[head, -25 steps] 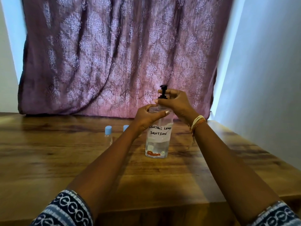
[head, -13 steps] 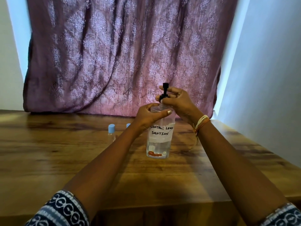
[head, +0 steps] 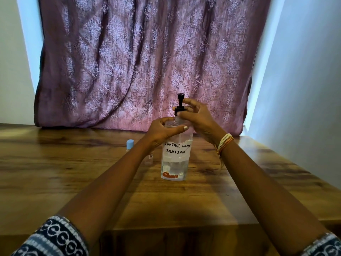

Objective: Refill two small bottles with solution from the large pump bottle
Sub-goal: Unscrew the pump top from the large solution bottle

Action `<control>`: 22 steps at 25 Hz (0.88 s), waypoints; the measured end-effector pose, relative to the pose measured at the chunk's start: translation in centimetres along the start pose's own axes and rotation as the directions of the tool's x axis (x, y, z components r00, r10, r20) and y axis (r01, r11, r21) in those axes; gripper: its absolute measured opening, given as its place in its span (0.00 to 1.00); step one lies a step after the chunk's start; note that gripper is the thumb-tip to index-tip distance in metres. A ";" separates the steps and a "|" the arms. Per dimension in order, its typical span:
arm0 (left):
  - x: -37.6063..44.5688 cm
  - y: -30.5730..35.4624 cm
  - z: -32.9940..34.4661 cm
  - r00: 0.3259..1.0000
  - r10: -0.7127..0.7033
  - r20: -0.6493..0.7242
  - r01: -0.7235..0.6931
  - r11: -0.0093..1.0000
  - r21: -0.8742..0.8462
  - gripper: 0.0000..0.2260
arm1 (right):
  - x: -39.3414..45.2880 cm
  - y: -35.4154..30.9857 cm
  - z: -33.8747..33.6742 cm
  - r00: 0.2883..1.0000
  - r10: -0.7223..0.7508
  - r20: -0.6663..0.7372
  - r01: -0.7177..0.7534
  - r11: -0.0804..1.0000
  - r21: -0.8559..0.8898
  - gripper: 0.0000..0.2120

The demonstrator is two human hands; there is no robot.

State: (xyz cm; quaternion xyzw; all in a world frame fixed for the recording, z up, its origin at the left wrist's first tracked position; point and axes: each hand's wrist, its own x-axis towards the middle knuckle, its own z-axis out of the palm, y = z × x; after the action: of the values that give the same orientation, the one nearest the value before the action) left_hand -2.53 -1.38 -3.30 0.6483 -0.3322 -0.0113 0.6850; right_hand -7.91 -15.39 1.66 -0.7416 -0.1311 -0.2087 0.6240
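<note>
While left hand (head: 162,129) still grips pump bottle (head: 175,156), right hand (head: 195,115) pinches collar (pump risen)

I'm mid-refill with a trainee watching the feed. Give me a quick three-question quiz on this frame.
1. True or false: the left hand grips the shoulder of the large pump bottle.
2. What is the right hand holding? A) the black pump head B) a small bottle C) the curtain
3. What colour is the cap of the small bottle standing on the table to the left of the left forearm?

Key: 1 true; 2 A; 3 blue. The second small bottle is mostly hidden behind the left forearm, so its cap cannot be seen.
</note>
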 end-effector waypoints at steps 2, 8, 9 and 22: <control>-0.2 0.1 -0.6 1.000 0.011 0.021 -0.011 1.000 0.017 0.17 | 0.1 -0.1 0.4 0.997 -0.036 -0.071 0.028 0.993 -0.110 0.24; -0.8 0.3 -2.2 1.000 0.002 0.000 -0.002 0.999 0.033 0.17 | 0.2 -0.1 1.7 0.999 -0.034 -0.039 0.031 0.998 -0.063 0.22; -0.9 0.4 -2.4 1.000 0.000 -0.004 0.000 0.999 0.032 0.15 | 0.3 -0.2 2.2 0.999 -0.034 -0.022 0.032 0.996 -0.083 0.25; -1.8 0.6 -2.8 1.000 -0.007 -0.009 0.007 1.000 0.003 0.14 | 0.1 -1.7 3.4 0.997 -0.067 -0.044 0.059 0.984 -0.171 0.24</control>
State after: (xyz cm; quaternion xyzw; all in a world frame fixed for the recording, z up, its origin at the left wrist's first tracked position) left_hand -2.82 1.97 -3.41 0.6506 -0.3269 -0.0105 0.6854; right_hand -8.13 -11.78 2.70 -0.7819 -0.1207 -0.2573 0.5548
